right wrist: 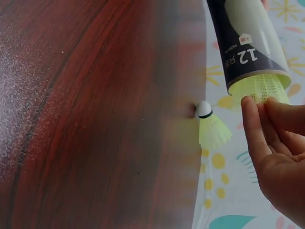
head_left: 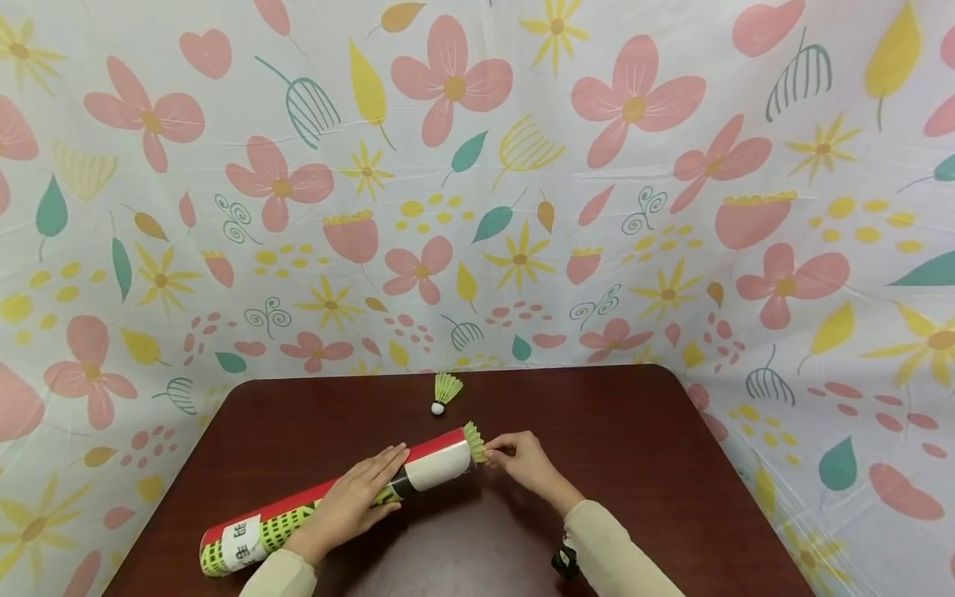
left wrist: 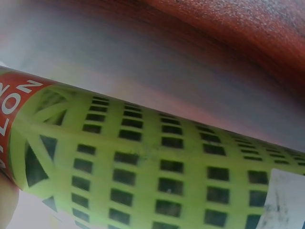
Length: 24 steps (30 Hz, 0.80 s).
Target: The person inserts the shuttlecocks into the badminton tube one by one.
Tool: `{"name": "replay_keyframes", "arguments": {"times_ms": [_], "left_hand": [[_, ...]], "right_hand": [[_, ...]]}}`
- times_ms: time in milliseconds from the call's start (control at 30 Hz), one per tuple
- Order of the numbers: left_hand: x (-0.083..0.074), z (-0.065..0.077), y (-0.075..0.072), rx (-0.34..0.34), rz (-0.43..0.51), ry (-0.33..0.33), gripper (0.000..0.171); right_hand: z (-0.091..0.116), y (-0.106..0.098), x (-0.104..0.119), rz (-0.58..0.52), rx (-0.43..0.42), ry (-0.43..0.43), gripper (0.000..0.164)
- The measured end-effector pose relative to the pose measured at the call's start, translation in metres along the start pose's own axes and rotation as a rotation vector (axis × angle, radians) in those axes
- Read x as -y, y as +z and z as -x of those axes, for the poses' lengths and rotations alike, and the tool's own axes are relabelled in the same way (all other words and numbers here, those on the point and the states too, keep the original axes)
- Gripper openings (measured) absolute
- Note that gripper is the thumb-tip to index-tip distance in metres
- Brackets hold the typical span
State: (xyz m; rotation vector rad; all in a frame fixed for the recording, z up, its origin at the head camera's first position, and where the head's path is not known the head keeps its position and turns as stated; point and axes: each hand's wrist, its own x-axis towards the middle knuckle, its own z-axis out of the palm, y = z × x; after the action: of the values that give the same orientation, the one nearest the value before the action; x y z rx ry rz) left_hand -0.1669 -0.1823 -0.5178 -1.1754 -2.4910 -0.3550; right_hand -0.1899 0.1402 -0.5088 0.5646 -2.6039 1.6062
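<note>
A long shuttlecock tube (head_left: 440,466), red, white and yellow-green, lies slanted with its mouth toward the right. My left hand (head_left: 358,496) grips it around the middle, fingers over the top and thumb along the near side. From the mouth sticks the yellow skirt of a shuttlecock (head_left: 474,443); its head is hidden inside the tube. My right hand (head_left: 528,466) pinches the skirt's edge between thumb and fingers, seen closely in the right wrist view on the shuttlecock (right wrist: 261,88). The left wrist view shows mostly the tube's green checkered side (left wrist: 143,167).
Another yellow shuttlecock (head_left: 448,390) with a white head lies near the far edge of the dark brown table (head_left: 597,406). Behind the table hangs a flower-patterned cloth (head_left: 477,207). A black object (head_left: 564,562) sits at my right sleeve.
</note>
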Motion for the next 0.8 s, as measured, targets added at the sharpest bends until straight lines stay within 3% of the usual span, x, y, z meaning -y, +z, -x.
{"name": "replay_keyframes", "arguments": {"times_ms": [367, 700, 800], "left_hand": [[0.000, 0.004, -0.001, 0.015, -0.008, -0.014, 0.088], [0.000, 0.006, -0.001, 0.007, -0.010, -0.004, 0.088], [-0.001, 0.006, 0.000, 0.014, -0.001, 0.001, 0.089]], "right_hand": [[0.000, 0.009, 0.000, 0.132, -0.080, -0.041, 0.004], [-0.001, 0.016, 0.004, 0.070, -0.071, -0.016, 0.007], [-0.002, 0.020, 0.004, 0.075, -0.062, -0.043, 0.006]]}}
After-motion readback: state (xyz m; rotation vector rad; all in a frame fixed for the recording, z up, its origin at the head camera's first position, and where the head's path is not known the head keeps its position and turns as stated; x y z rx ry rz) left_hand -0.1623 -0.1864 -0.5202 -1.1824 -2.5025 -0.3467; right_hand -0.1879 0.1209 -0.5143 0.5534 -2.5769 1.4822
